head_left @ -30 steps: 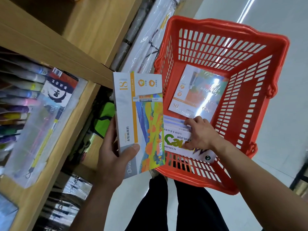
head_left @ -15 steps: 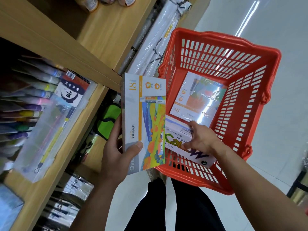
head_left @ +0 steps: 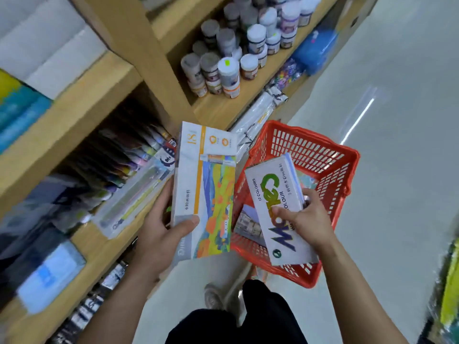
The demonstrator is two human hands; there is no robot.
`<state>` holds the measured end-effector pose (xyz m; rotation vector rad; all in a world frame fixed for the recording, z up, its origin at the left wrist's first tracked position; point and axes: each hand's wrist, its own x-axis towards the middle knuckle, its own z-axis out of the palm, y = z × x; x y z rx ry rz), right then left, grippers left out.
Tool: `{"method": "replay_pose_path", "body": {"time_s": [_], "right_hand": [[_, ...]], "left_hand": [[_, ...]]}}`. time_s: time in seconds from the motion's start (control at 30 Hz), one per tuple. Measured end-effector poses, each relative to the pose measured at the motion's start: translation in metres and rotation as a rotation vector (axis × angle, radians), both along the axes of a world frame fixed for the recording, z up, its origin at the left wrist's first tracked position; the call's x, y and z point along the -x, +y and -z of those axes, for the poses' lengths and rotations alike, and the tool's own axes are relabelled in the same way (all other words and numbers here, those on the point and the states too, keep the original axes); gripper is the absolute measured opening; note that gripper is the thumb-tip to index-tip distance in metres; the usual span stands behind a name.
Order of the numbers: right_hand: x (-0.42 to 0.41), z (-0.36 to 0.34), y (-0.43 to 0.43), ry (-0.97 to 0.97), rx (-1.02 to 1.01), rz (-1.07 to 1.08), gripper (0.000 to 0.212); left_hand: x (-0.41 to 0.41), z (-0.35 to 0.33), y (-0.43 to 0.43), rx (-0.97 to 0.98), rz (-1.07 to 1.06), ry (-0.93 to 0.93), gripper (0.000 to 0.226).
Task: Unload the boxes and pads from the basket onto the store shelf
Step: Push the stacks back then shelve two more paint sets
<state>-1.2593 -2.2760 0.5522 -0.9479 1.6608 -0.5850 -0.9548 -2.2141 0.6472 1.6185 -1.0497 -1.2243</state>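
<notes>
My left hand (head_left: 161,234) grips a tall white paint box with a colourful landscape and an orange stripe (head_left: 206,189), held upright in front of the wooden shelf (head_left: 99,85). My right hand (head_left: 306,219) holds a white "12 colours" box with green and blue lettering (head_left: 275,207), lifted above the red plastic basket (head_left: 327,155) on the floor. Under that box, another flat pack (head_left: 248,222) shows in the basket; most of the basket's inside is hidden.
Brush pens in clear packs (head_left: 134,184) fill the shelf level beside my left hand. Paint jars (head_left: 223,63) crowd the shelf further along. Wrapped rolls (head_left: 255,117) lean by the basket. Pale floor (head_left: 397,145) stretches to the right.
My right hand has lifted the white "12 colours" box out of the basket. The view has swung upward, bringing the jar shelf into sight. The left hand keeps its box.
</notes>
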Motion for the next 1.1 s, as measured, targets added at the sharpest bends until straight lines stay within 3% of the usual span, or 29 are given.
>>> {"method": "replay_pose_path", "body": {"time_s": [0.3, 0.63, 0.93, 1.1], "right_hand": [[-0.075, -0.152, 0.078, -0.091, 0.147, -0.026, 0.059], [-0.183, -0.249, 0.152, -0.185, 0.286, -0.116, 0.063], [-0.239, -0.291, 0.14, -0.2, 0.35, -0.237, 0.065], [-0.245, -0.3, 0.115, -0.216, 0.366, -0.27, 0.066]], "left_hand": [[-0.061, -0.109, 0.108, 0.17, -0.133, 0.053, 0.082], [-0.167, -0.19, 0.231, 0.266, -0.371, 0.034, 0.082], [-0.23, -0.212, 0.167, 0.299, -0.551, 0.062, 0.052], [-0.238, -0.214, 0.11, 0.184, -0.585, 0.003, 0.017]]}}
